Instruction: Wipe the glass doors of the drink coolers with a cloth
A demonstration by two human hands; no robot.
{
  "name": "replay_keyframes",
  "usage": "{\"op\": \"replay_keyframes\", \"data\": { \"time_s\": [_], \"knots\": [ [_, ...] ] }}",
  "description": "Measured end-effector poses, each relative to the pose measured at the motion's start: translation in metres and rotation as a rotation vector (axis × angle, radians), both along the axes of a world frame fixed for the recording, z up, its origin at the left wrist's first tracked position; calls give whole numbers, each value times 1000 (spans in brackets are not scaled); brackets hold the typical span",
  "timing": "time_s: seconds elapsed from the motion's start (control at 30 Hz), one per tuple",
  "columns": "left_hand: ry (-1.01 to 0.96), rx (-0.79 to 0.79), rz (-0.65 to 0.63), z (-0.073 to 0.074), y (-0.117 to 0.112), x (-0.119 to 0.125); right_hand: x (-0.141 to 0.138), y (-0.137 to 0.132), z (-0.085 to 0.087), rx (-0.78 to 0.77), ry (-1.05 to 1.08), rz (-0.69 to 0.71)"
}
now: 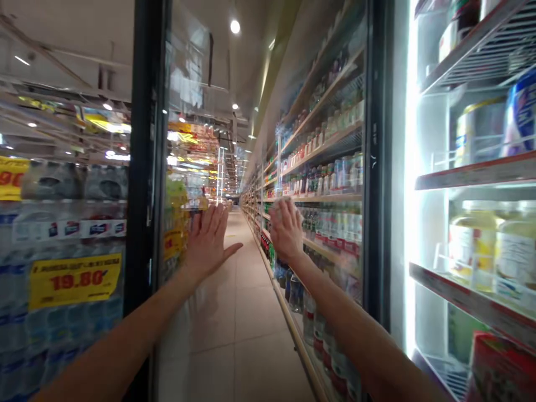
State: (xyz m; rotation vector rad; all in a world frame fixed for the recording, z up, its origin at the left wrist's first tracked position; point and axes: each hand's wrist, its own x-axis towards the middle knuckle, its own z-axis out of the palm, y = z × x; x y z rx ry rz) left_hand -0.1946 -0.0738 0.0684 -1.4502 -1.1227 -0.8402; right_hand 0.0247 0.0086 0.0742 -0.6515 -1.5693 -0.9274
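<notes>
A glass cooler door (259,312) with a dark frame stands swung open in front of me. My left hand (209,237) lies flat against the glass, fingers stretched out and thumb apart, holding nothing. To its right, at about the same height, my right hand (287,231) presses a crumpled white cloth (273,211) on the pane. Parts of the cloth show around the fingers; the palm side is hidden. Through or in the glass I see an aisle and long rows of bottles, somewhat blurred.
Right of the door, lit cooler shelves (473,298) hold bottles with yellowish contents (473,245) and a can (479,131). On the left stand stacked packs of bottled water (62,329) with a yellow price sign (75,281). The door's dark frame edge (144,167) runs upright beside them.
</notes>
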Motion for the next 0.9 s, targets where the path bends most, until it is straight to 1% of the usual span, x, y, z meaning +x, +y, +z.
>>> {"op": "replay_keyframes", "data": {
  "time_s": [0.03,0.07,0.1,0.13,0.2,0.23,0.27,0.3,0.33,0.37,0.43,0.47,0.5,0.53,0.57,0.6,0.67,0.7,0.73,0.77,0.8,0.9],
  "knots": [
    [5,12,-7,0,0,-1,-3,-1,0,0,-73,3],
    [12,20,-13,0,0,-1,2,-1,-1,-2,-111,2],
    [19,26,-19,0,0,-1,13,2,-1,-9,-110,-2],
    [21,26,-22,0,0,-1,28,7,0,-21,-67,-9],
    [20,11,-27,0,0,0,57,17,3,-50,125,-22],
    [15,-1,-29,0,-1,1,65,21,5,-60,235,-23],
    [9,-13,-35,0,-1,2,68,23,6,-65,318,-20],
    [4,-24,-45,1,-1,2,64,22,7,-67,354,-12],
    [-1,-34,-59,1,-2,3,54,18,6,-67,332,0],
    [-7,-43,-76,1,-2,3,41,12,4,-67,254,14],
    [-26,-62,-111,2,-4,3,16,-1,-2,-76,-9,43],
    [-35,-73,-123,2,-5,4,8,-6,-4,-83,-140,52],
    [-43,-83,-130,3,-6,4,7,-8,-5,-94,-235,54],
    [-50,-91,-133,3,-7,5,11,-8,-4,-103,-273,46],
    [-52,-99,-131,3,-7,6,21,-5,-2,-113,-246,29],
    [-54,-108,-130,3,-8,6,32,0,1,-122,-159,8],
    [-65,-120,-136,3,-7,7,52,11,8,-134,116,-21],
    [-72,-125,-142,3,-7,7,55,13,11,-135,247,-24],
    [-79,-129,-148,3,-5,7,51,13,11,-135,334,-20],
    [-87,-132,-155,2,-4,6,41,10,10,-134,357,-11],
    [-90,-133,-160,2,-2,4,27,5,6,-131,311,1],
    [-93,-147,-147,2,2,0,-21,-18,-12,-115,-52,28]
  ]
}}
